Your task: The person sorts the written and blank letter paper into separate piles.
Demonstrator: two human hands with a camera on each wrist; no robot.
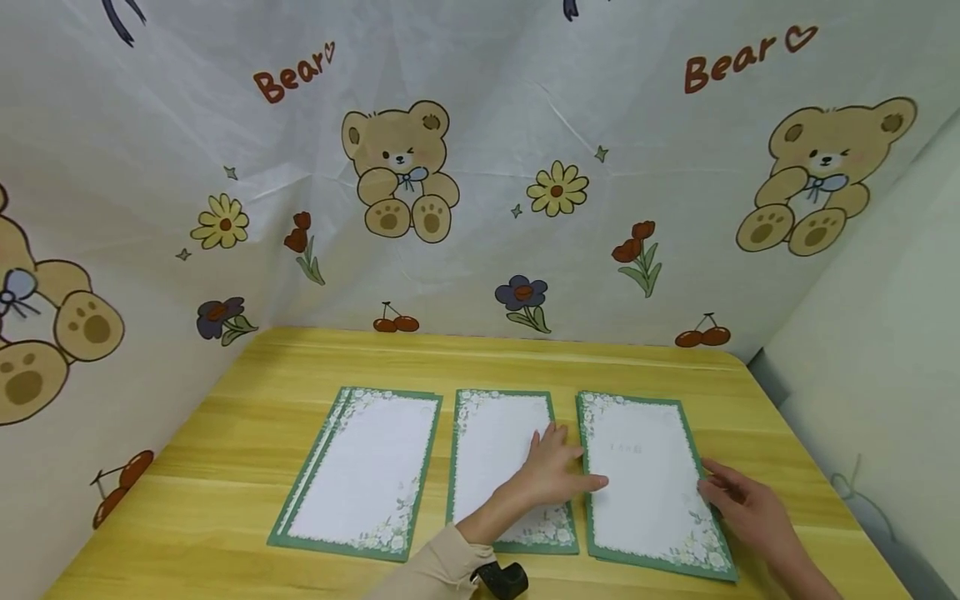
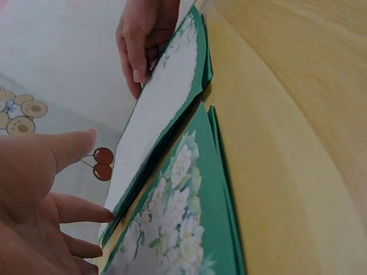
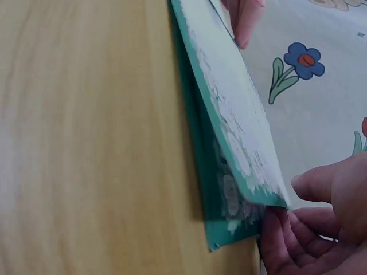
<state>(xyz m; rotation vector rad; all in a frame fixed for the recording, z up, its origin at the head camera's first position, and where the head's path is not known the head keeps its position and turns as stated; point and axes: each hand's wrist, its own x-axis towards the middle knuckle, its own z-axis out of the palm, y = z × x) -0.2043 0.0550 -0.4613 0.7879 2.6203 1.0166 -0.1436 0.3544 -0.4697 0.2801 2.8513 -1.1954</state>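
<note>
Three stacks of white sheets with green borders and printed flowers lie side by side. My right hand point(image 1: 750, 512) holds the right edge of the top sheet point(image 1: 645, 492) on the right stack. In the right wrist view, that sheet point(image 3: 241, 109) bows up off the green-edged one point(image 3: 212, 229) below, fingers under its edge and thumb beside it. My left hand point(image 1: 551, 471) spreads its fingers over the gap between the middle stack point(image 1: 487, 467) and the right one. Its thumb overlaps the right stack's left edge. Faint writing shows on the right sheet.
The left stack point(image 1: 363, 475) has its sheets slightly offset, so a second border shows. All the stacks lie on a yellow wood-grain table point(image 1: 247, 433). Behind the table hangs a white cloth point(image 1: 480, 150) printed with bears and flowers. A cord point(image 1: 862, 496) shows beyond the right edge.
</note>
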